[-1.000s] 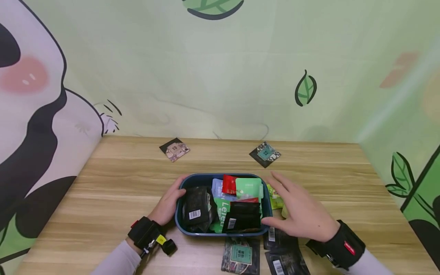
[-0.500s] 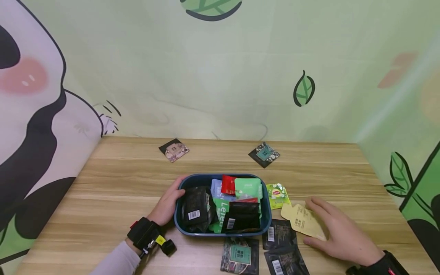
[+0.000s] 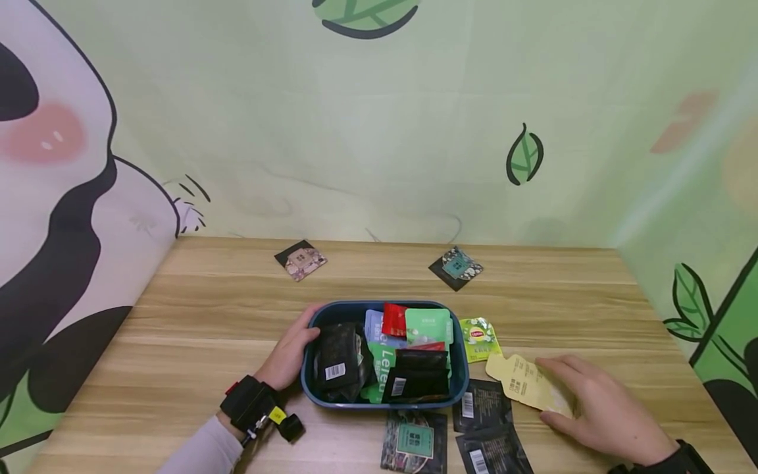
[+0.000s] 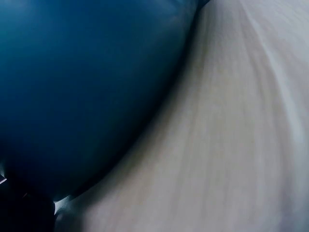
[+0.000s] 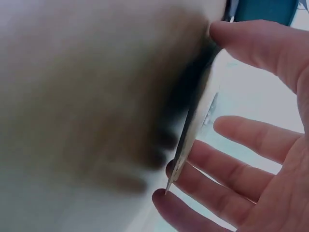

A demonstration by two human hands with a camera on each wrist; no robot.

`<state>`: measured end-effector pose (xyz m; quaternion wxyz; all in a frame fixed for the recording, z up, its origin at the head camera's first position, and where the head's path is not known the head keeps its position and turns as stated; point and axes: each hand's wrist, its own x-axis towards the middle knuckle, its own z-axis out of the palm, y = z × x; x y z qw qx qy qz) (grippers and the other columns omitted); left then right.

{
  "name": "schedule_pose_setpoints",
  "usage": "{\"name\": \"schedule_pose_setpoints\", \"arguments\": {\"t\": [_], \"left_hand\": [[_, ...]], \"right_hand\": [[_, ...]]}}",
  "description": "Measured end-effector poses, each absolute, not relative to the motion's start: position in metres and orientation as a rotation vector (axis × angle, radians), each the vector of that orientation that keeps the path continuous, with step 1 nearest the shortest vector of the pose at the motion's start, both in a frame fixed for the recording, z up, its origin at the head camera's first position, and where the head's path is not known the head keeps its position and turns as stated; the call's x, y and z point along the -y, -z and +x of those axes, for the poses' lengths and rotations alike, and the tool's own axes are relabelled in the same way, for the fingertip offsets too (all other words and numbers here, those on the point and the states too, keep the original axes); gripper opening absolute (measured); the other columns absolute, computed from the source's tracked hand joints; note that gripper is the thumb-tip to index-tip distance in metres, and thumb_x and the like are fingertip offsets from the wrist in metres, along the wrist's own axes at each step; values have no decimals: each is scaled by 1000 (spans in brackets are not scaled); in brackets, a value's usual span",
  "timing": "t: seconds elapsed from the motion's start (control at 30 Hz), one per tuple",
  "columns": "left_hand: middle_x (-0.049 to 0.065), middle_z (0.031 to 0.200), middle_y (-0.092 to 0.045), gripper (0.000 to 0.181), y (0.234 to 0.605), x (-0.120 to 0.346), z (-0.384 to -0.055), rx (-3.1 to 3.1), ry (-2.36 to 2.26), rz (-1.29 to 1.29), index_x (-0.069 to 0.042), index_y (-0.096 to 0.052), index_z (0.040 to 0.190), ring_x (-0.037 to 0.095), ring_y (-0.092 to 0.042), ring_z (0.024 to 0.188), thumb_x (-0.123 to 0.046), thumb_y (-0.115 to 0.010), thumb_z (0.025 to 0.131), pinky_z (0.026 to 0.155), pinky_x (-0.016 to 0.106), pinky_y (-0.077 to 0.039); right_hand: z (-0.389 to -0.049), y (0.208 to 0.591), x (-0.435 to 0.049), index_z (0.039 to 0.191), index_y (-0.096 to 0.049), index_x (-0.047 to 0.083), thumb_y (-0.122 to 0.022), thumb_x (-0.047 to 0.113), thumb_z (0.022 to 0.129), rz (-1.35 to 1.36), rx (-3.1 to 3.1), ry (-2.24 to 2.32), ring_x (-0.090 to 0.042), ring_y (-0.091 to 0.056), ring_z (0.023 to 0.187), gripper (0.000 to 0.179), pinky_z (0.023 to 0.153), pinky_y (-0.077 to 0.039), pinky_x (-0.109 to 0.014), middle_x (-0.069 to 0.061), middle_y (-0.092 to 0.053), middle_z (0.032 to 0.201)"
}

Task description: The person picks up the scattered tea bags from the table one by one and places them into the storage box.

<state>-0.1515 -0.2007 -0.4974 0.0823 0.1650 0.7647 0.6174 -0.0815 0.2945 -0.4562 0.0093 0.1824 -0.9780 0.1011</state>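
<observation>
A blue basket (image 3: 379, 404) stands on the table, filled with several packets: black sachets (image 3: 339, 352) at left and front, a red one (image 3: 394, 319), and green pouches (image 3: 429, 322). My left hand (image 3: 288, 355) grips its left rim, thumb over the edge; the left wrist view shows only its blue wall (image 4: 82, 87) and the tabletop. To the right lies a pale yellow packet (image 3: 524, 382) with a notched end. My right hand (image 3: 610, 408) is at its right end, fingers loosely spread, thumb apart, as the right wrist view shows (image 5: 260, 159).
A yellow-green Lipton sachet (image 3: 480, 339) lies against the basket's right side. Two black sachets (image 3: 482, 406) and a teal-labelled one (image 3: 414, 442) lie in front. At the back are a pink-labelled sachet (image 3: 301, 260) and another teal-labelled one (image 3: 456, 267).
My right hand has left the basket's right side, gone right to the yellow packet, and drawn slightly back along it. The left hand and basket have stayed put.
</observation>
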Motion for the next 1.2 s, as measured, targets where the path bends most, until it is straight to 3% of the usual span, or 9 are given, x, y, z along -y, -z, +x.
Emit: {"name": "schedule_pose_setpoints", "arguments": {"t": [0.23,0.47,0.73,0.97,1.07,1.2], "left_hand": [[4,146,-47,47,497,202,-152,-2277,-1838,486,-16,-41,149,23,-43,131,-19,-26,104,111,33,-31],[5,145,-47,47,497,203,-151,-2270,-1850,475,-16,-41,148,25,-43,130,-18,-26,104,112,50,-28],[8,145,-49,48,497,201,-151,-2296,-1866,501,-10,-43,147,24,-43,132,-14,-30,101,109,26,-31],[5,145,-48,48,497,200,-151,-2283,-1866,509,-13,-42,148,22,-43,132,-15,-29,102,109,26,-31],[5,146,-47,48,498,200,-152,-2271,-1867,500,-15,-41,149,22,-42,132,-16,-28,103,110,28,-31],[5,147,-47,48,498,201,-152,-2258,-1869,487,-15,-41,149,22,-42,133,-16,-28,103,110,28,-31]], "right_hand": [[-94,432,-289,134,-62,10,-81,43,72,660,2895,-367,-27,-64,104,73,82,-53,-47,-6,-64,118],[-118,403,-251,139,-58,11,-79,44,75,821,2785,-407,-27,-61,113,75,89,-51,-46,-6,-62,130],[-143,392,-190,144,-55,16,-74,53,77,1086,2720,-469,-18,-57,120,79,96,-48,-39,1,-58,136],[-155,395,-155,144,-54,16,-71,53,80,1222,2689,-505,-13,-53,123,76,98,-45,-33,4,-54,141],[-156,395,-149,150,-47,14,-70,59,79,1253,2687,-512,-20,-43,138,88,106,-40,-39,-2,-41,155],[-152,395,-148,160,-28,14,-66,71,74,1277,2725,-515,-27,-15,152,110,112,-31,-49,-4,-11,167]]}}
